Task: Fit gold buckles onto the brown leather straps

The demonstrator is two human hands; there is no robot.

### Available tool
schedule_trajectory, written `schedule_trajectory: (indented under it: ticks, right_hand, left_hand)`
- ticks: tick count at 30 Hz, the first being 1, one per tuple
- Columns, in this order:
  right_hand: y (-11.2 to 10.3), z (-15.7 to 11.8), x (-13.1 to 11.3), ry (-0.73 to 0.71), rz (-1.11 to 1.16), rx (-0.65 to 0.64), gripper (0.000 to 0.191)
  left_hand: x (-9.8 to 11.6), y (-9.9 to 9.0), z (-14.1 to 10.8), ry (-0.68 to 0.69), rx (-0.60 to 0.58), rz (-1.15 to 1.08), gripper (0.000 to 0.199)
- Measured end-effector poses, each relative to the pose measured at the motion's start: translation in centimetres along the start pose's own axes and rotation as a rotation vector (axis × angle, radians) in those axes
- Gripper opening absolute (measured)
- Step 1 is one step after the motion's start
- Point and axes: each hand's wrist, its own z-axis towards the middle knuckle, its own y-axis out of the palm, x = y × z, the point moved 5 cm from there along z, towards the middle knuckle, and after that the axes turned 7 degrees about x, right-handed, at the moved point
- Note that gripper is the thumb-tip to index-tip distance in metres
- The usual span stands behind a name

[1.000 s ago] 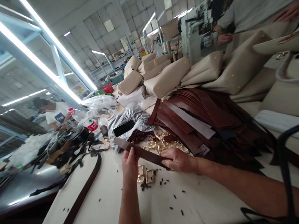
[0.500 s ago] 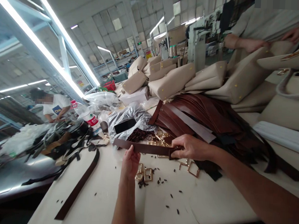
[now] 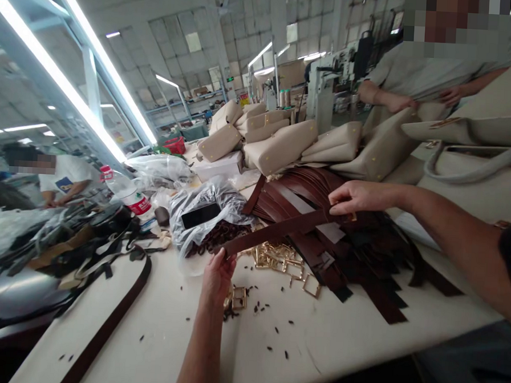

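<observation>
A dark brown leather strap [image 3: 279,230] stretches between my two hands above the table. My left hand [image 3: 219,269] pinches its near left end. Farther right and higher, my right hand [image 3: 349,197] grips the strap's other part, with a bit of gold metal showing under the fingers. Beneath the strap lie several gold buckles [image 3: 277,260], with a smaller group of gold buckles [image 3: 238,298] beside my left wrist. Behind and below my right hand spreads a pile of brown leather straps [image 3: 363,254]. Small dark pieces [image 3: 276,330] are scattered on the table.
Beige bags [image 3: 283,144] are heaped at the back, where a co-worker [image 3: 436,81] handles one. A phone [image 3: 200,215] rests on a plastic bag [image 3: 229,199] of dark brown pieces. Another strap [image 3: 111,327] lies at the table's left. A bottle [image 3: 131,195] stands farther back.
My right hand has moved up and to the right, and more of the strap now shows between my hands, slanting upward. The view has shifted slightly to the right.
</observation>
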Motion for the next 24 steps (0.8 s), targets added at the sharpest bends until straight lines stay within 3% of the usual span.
schedule_trajectory:
  ticks: [2, 4, 6, 7, 9, 12, 16, 19, 24]
  right_hand:
    - [-1.2, 0.2, 1.0, -0.049, -0.099, 0.089, 0.041]
    - [-1.8, 0.2, 0.9, -0.087, -0.229, 0.332, 0.034]
    - [-1.0, 0.0, -0.7, -0.136, -0.285, 0.617, 0.032]
    - [0.4, 0.1, -1.8, -0.183, -0.254, 0.690, 0.032]
    - [4.6, 1.2, -4.6, -0.308, -0.086, 0.684, 0.033]
    - [12.5, 4.0, -8.5, -0.531, 0.018, 0.567, 0.037]
    - [20.1, 7.9, -10.4, -0.611, 0.007, 0.538, 0.041]
    - [22.2, 9.4, -10.0, -0.614, 0.062, 0.581, 0.037]
    - [22.5, 9.7, -9.3, -0.600, 0.183, 0.629, 0.032]
  left_hand:
    - [-0.7, 0.2, 0.2, -0.010, -0.038, 0.032, 0.006]
    - [-1.3, 0.3, 0.3, -0.027, -0.083, 0.055, 0.009]
    - [-1.6, 0.3, 0.5, -0.030, -0.106, 0.063, 0.011]
    - [-1.6, 0.2, 0.6, -0.025, -0.108, 0.067, 0.012]
    - [-1.4, 0.1, 0.7, -0.009, -0.112, 0.084, 0.013]
    - [-1.2, -0.1, 0.6, 0.013, -0.116, 0.107, 0.016]
    - [-1.0, 0.1, 0.0, 0.023, -0.165, 0.104, 0.021]
    - [-0.9, 0.2, -0.2, 0.037, -0.228, 0.105, 0.026]
    - [-0.9, 0.2, -0.1, 0.046, -0.233, 0.155, 0.031]
